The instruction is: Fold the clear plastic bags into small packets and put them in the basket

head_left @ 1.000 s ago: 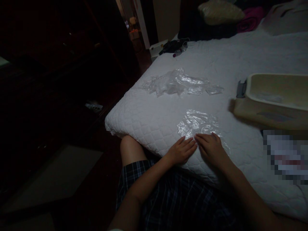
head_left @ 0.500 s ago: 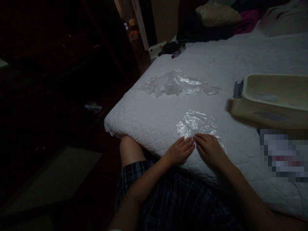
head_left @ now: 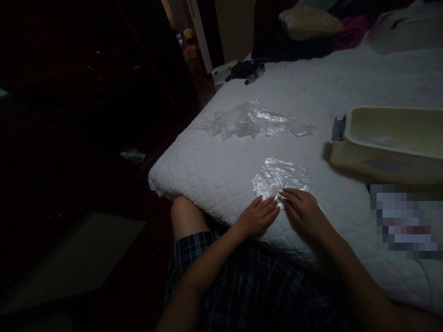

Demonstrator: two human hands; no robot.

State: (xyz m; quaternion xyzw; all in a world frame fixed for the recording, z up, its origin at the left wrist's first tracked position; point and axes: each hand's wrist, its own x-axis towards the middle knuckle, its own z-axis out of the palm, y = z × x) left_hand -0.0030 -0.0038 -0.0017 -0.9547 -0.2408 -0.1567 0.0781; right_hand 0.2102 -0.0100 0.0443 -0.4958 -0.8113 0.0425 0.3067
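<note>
A clear plastic sheet (head_left: 277, 175) lies crinkled on the white quilted bed (head_left: 221, 170) close to its near edge. My left hand (head_left: 258, 216) rests flat on the quilt, fingers stretched toward the sheet's near corner. My right hand (head_left: 302, 210) lies palm down over the sheet's near edge, its fingers pressed on the plastic and its fingertips meeting those of the left hand. Neither hand grips anything. Farther back lies a loose heap of clear plastic bags (head_left: 254, 122).
A beige plastic tub (head_left: 391, 154) stands on the bed to the right. Dark small items (head_left: 244, 69) sit at the bed's far corner, pillows and cloth beyond. Left of the bed is dark floor with a mat (head_left: 79, 258). My knee (head_left: 185, 214) touches the mattress edge.
The view has shifted slightly; my right fingers have crept a little forward over the plastic sheet's near edge. The left hand has hardly moved.
</note>
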